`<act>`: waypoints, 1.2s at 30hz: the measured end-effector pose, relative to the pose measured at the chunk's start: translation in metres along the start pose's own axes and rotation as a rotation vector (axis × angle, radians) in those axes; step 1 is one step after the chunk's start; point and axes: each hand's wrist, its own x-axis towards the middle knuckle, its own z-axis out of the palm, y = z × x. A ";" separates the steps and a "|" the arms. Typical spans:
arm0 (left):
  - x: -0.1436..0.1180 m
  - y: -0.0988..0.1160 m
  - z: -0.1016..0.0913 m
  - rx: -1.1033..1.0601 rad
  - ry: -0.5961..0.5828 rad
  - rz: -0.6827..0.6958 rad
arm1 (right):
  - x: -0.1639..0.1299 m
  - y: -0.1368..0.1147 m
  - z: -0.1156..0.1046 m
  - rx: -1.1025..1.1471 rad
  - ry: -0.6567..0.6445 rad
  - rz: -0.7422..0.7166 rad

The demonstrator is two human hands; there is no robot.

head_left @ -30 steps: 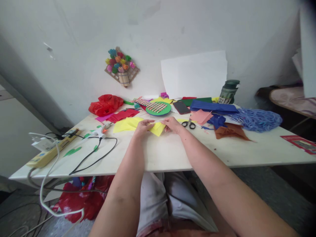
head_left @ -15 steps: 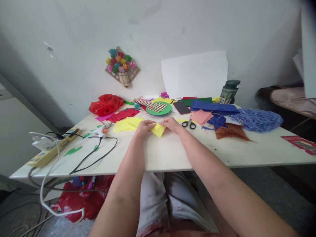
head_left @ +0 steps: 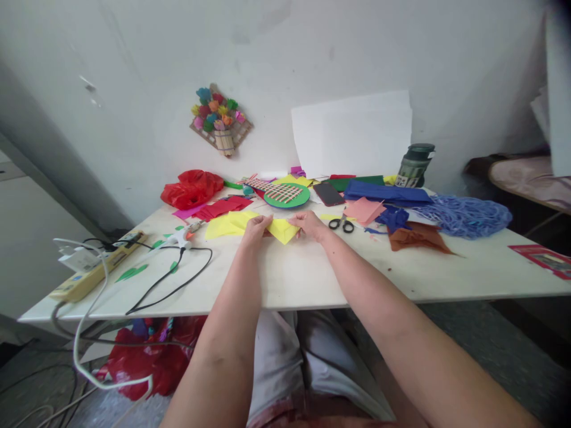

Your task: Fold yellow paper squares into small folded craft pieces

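Note:
A piece of yellow paper (head_left: 284,230), folded to a point that faces me, is held between both hands over the table. My left hand (head_left: 259,228) pinches its left corner between thumb and fingers. The right corner is pinched by my right hand (head_left: 308,223). Close by on the left, more yellow paper (head_left: 229,224) lies flat, partly behind my left hand. Just beyond my hands sits a green disc with a lattice of pale sticks (head_left: 288,195). Black-handled scissors (head_left: 341,224) rest to the right of my right hand.
On the left are a glue gun (head_left: 181,236) with a looping black cord and a power strip (head_left: 96,267). A phone (head_left: 329,194), blue paper (head_left: 386,192), brown paper (head_left: 419,238), blue stringy material (head_left: 468,216) and a dark green bottle (head_left: 414,166) occupy the right and back.
My left hand has slid slightly left along the yellow paper, so more of the sheet shows between the hands. My right hand has stayed nearly in place.

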 end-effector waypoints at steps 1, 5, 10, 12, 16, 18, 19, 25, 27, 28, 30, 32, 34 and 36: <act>-0.001 0.001 0.001 -0.038 0.010 -0.019 | 0.000 0.000 0.000 0.007 0.013 -0.002; -0.004 0.005 0.007 -0.091 -0.041 -0.129 | 0.003 0.003 0.000 0.022 0.080 -0.012; -0.007 0.003 0.010 -0.090 -0.125 -0.127 | 0.006 0.007 0.001 0.025 0.099 -0.030; -0.007 0.002 0.009 -0.099 -0.145 -0.103 | 0.006 0.008 0.001 0.040 0.074 -0.032; -0.008 0.004 0.008 -0.073 -0.179 -0.090 | 0.005 0.006 -0.004 0.107 0.072 -0.011; -0.009 0.006 0.008 -0.056 -0.198 -0.090 | 0.004 0.005 -0.006 0.137 0.083 0.020; -0.010 0.006 0.008 -0.051 -0.211 -0.090 | 0.004 0.005 -0.007 0.142 0.076 0.030; -0.013 0.006 0.011 -0.030 -0.253 -0.135 | 0.003 0.008 -0.003 0.104 0.014 -0.001; -0.012 0.005 0.012 -0.034 -0.252 -0.136 | 0.004 0.010 0.000 0.082 0.043 -0.005; -0.012 0.004 0.012 -0.033 -0.251 -0.135 | 0.005 0.011 0.001 0.082 0.060 -0.002; -0.011 0.004 0.012 -0.024 -0.247 -0.131 | 0.006 0.011 0.002 0.106 0.088 0.003; -0.010 0.003 0.012 -0.014 -0.240 -0.123 | 0.006 0.010 0.002 0.138 0.100 -0.002; -0.009 0.003 0.012 -0.011 -0.230 -0.099 | 0.006 0.009 0.002 0.154 0.102 -0.010; -0.010 0.005 0.012 -0.004 -0.220 -0.068 | 0.006 0.009 0.001 0.151 0.088 -0.011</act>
